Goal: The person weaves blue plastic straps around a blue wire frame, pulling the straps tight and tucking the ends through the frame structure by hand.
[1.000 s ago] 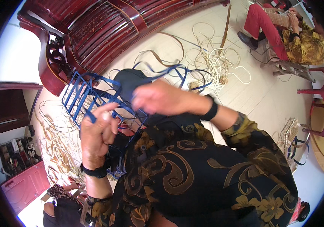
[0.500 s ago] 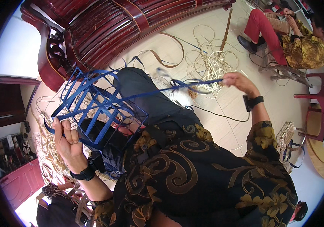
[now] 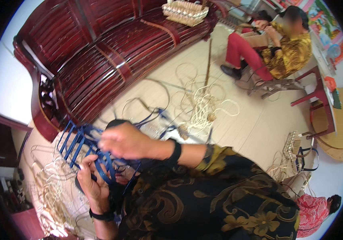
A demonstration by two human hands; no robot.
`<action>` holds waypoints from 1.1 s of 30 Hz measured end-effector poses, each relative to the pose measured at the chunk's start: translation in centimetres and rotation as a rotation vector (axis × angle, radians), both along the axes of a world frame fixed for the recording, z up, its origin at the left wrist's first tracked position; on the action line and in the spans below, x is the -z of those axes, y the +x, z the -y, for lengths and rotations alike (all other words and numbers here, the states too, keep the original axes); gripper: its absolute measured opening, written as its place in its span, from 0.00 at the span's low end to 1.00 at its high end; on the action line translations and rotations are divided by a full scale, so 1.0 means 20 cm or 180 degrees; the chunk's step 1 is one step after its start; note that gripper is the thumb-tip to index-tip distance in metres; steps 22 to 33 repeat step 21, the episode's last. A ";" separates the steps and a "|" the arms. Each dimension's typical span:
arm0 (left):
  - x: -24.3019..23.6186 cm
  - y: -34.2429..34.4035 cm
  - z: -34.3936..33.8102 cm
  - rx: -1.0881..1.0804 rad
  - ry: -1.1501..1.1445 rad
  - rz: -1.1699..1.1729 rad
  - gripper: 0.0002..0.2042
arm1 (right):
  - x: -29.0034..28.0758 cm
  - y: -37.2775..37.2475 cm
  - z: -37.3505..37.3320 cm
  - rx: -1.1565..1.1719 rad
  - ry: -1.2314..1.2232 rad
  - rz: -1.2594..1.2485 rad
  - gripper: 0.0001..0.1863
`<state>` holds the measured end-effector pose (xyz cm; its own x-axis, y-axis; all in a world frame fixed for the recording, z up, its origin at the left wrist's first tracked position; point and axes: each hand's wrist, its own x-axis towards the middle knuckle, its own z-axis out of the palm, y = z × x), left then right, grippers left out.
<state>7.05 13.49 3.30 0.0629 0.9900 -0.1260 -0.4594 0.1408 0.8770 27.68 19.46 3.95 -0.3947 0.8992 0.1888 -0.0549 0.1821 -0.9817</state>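
A half-woven basket frame of blue strapping [image 3: 75, 150] stands over my lap at the left, its straps crossing in an open lattice. My left hand [image 3: 93, 180] is closed at its near side, with fingers bent around a blue strap [image 3: 108, 166]. Just above and to the right, my right hand [image 3: 123, 140] reaches across to the frame. Motion smears its fingers, so what they hold cannot be made out. Part of the frame lies hidden behind both hands.
A dark red slatted bench [image 3: 99, 72] runs along the far left, with a pale woven basket [image 3: 185, 12] on it. Loose cream strands [image 3: 203, 106] lie tangled on the floor. A seated co-worker [image 3: 285, 52] is at the far right; another person [image 3: 313, 214] is lower right.
My right hand has swung from far right, where it held a blue strap stretched out, leftward to the frame. My left hand has moved slightly right and down. The view has shifted, showing more bench.
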 end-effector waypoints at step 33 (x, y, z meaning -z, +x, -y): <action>-0.12 -0.19 -0.10 -0.0981 -0.0613 0.0126 0.13 | 0.48 1.31 0.29 0.0276 -0.1577 0.1318 0.10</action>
